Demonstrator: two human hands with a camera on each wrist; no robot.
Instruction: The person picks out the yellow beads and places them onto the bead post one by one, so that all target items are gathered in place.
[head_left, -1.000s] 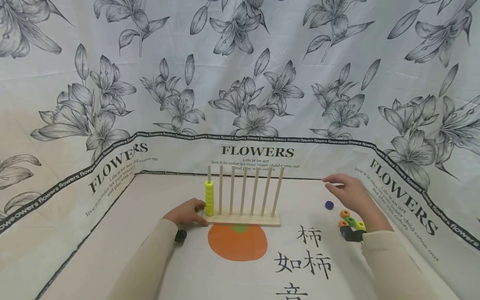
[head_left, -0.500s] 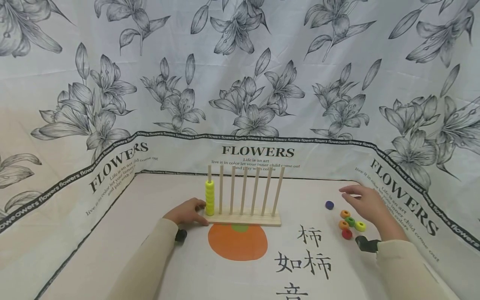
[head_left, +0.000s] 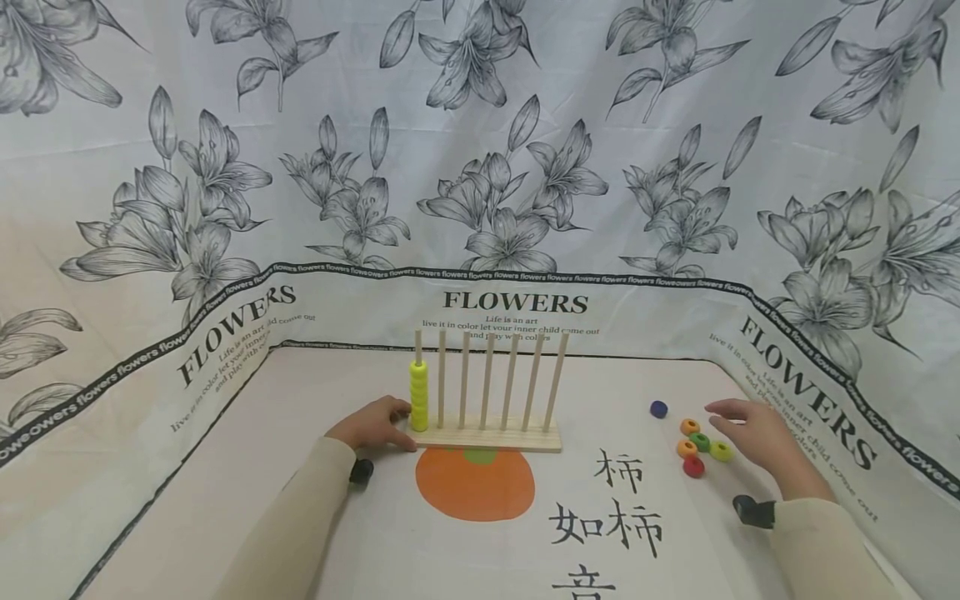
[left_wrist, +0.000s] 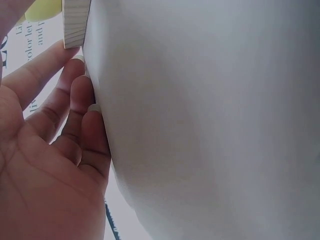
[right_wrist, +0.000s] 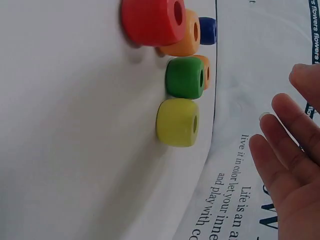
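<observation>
My left hand holds the left end of a wooden peg rack, thumb at the front of its base and fingers along the side. A stack of yellow beads fills most of the leftmost peg; the other pegs are bare. Over on the right, my right hand hovers with relaxed fingers and holds nothing. Nearest to it lies a loose yellow bead. Beside that are a green bead, a red bead, two orange beads and, slightly apart, a blue bead.
A white cloth with an orange persimmon print and black characters covers the table. Flower-printed curtain encloses the back and both sides. Each wrist carries a small black camera.
My right hand has drawn back right and toward me, from beyond the blue bead to beside the loose beads, uncovering the red one. The left hand and rack stay put.
</observation>
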